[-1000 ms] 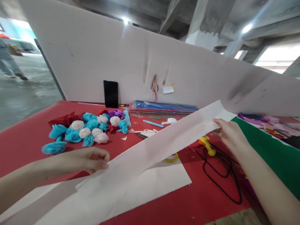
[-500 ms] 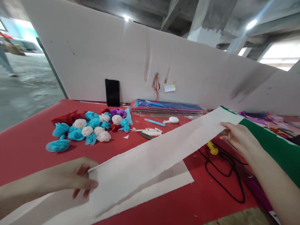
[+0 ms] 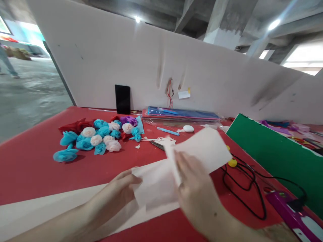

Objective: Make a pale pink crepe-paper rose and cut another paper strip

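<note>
My left hand [image 3: 119, 188] is closed on the left end of a white paper strip [image 3: 156, 181], its thumb on top. My right hand [image 3: 195, 188], somewhat blurred, grips the same strip near its middle. There the strip bends up sharply, and its free end [image 3: 209, 149] leans over to the right. Beneath both hands, a longer white sheet [image 3: 75, 195] lies on the red table [image 3: 32, 171], partly hidden by my left forearm.
Fabric flowers [image 3: 93, 134] in blue, white, red and purple lie at the left. A black phone [image 3: 122, 99] leans on the white partition [image 3: 121, 57]. At the right are a green board [image 3: 275, 161], black cord [image 3: 262, 208] and a purple device [image 3: 295, 215].
My right hand has come left and down from the strip's far end to its middle, bending it. My left hand has moved right. The green board and purple device show more fully.
</note>
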Motion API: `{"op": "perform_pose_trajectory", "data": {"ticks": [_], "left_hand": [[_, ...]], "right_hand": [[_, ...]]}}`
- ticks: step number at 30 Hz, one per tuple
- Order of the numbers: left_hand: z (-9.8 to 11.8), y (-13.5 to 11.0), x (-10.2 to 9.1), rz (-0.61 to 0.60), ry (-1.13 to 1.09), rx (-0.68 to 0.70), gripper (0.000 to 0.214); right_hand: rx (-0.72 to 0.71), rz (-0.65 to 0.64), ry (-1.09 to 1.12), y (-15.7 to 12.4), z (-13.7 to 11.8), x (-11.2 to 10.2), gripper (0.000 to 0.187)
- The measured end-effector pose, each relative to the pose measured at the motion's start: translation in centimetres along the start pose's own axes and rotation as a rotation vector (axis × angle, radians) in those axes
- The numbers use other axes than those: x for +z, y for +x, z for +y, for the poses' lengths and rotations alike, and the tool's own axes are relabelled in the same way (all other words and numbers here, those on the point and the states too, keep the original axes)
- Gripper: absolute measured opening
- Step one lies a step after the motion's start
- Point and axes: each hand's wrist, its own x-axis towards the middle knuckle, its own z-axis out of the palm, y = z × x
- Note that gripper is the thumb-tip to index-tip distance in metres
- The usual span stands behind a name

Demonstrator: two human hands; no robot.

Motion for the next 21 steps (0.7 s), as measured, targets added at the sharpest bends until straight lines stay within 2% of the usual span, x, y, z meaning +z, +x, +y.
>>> {"op": "perform_pose_trajectory", "data": {"ticks": [1, 3, 6, 8, 11, 14, 16, 21], "left_hand": [[-0.1, 0.0, 0.2, -0.002, -0.028, 0.015, 0.012], [0.0, 0.1, 0.3, -0.005, -0.119, 0.058, 0.011], [0.1, 0.1, 0.1, -0.03, -0.221, 0.075, 0.008], [0.1, 0.1, 0.0, -0.056, -0.26, 0.08, 0.017], [-0.2, 0.1, 0.1, -0.161, -0.325, 0.073, 0.027], [-0.7, 0.0, 0.1, -0.233, -0.367, 0.023, 0.024], [-0.8, -0.1, 0.1, -0.203, -0.353, -0.005, 0.025], [-0.5, -0.6, 0.5, -0.02, -0.312, 0.011, 0.036]], "right_hand": [[-0.121, -0.028, -0.052, -0.8, -1.0, 0.8, 0.047], [-0.229, -0.074, -0.109, -2.0, -2.1, 1.9, 0.045], [-0.244, -0.102, -0.136, -2.6, -2.3, 2.9, 0.045], [-0.241, -0.111, -0.146, -2.5, -2.4, 3.2, 0.047], [-0.252, -0.138, -0.131, -2.4, -2.8, 3.7, 0.049], [-0.246, -0.181, -0.106, -2.5, -3.3, 4.2, 0.05], [-0.243, -0.216, -0.093, -2.6, -3.4, 4.4, 0.051], [-0.216, -0.284, -0.027, -2.2, -3.7, 4.2, 0.051]]}}
